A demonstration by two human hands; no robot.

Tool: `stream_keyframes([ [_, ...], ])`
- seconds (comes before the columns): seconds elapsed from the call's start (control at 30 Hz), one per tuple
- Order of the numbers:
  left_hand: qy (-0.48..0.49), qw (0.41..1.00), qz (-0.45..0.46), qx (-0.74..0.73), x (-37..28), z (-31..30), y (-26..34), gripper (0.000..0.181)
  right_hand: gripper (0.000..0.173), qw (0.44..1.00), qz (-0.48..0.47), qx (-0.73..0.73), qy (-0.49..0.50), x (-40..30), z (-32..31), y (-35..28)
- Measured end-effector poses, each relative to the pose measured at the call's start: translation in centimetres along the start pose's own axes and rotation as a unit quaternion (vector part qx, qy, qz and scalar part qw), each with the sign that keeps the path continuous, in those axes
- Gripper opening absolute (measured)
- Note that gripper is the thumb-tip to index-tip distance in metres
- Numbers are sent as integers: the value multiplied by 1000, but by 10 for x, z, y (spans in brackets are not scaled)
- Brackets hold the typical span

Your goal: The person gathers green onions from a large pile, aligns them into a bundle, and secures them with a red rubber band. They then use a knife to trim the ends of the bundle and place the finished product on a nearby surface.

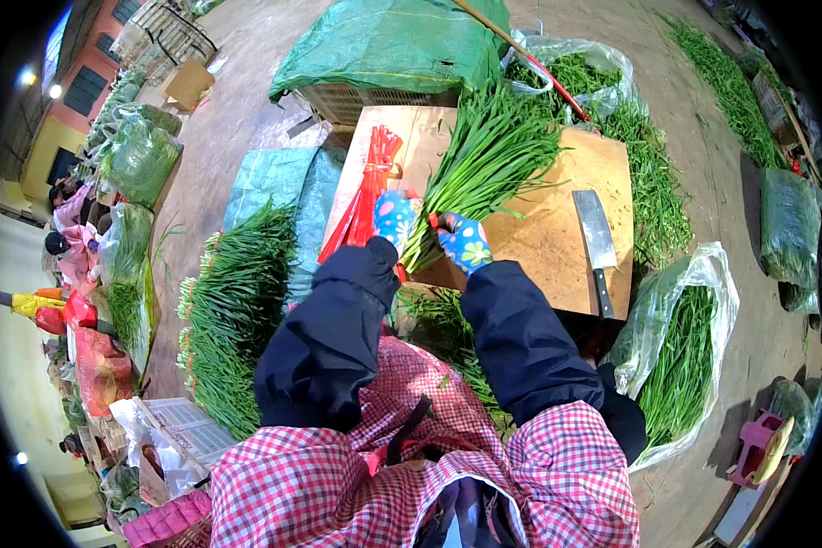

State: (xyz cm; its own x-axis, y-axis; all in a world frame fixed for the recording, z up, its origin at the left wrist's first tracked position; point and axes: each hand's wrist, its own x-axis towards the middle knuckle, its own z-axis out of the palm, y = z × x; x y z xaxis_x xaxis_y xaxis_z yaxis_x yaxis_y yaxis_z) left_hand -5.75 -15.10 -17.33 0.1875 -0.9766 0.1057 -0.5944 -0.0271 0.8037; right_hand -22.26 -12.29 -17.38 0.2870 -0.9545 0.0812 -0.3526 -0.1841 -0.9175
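A bunch of long flat green leaves, seemingly garlic chives (490,154), lies on the wooden board (555,246) with its pale stems toward me. My left hand (394,218), in a flowered blue glove, grips the left side of the stems. On their right side, my right hand (464,241), gloved alike, pinches a red tie strip (433,220). Another bit of red shows below my left hand; whether it is the same strip is hidden. A bundle of red tie strips (371,185) lies left of the bunch. The cleaver (594,229) rests at the board's right.
Tied bunches of chives (243,322) are stacked at left on a blue tarp (267,178). A green cover (390,51) drapes a crate beyond the board. A red-tipped pole (541,68) slants over the far side. An open plastic bag of greens (681,356) stands at right.
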Motion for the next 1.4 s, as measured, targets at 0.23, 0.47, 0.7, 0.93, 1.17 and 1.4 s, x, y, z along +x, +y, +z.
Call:
stream_keyframes([
  [0.23,214,950,-142,-176,-36,34,10,18,16,992,-103,-75,3,-14,-1,-19],
  [0.47,192,949,71,-239,-61,18,32,13,13,849,-367,-342,-167,-3,-63,-106],
  [0.7,-28,920,33,-390,-34,40,34,18,11,887,-340,-301,-84,19,-70,-83],
  [0.93,-86,893,-45,-440,-30,61,24,12,15,974,-148,-172,-21,21,-64,-10],
  [1.17,-134,990,29,14,1,58,53,19,15,997,70,-2,39,25,-73,13],
  [1.4,-22,978,134,159,-13,58,64,18,21,998,19,-13,64,43,-56,53],
])
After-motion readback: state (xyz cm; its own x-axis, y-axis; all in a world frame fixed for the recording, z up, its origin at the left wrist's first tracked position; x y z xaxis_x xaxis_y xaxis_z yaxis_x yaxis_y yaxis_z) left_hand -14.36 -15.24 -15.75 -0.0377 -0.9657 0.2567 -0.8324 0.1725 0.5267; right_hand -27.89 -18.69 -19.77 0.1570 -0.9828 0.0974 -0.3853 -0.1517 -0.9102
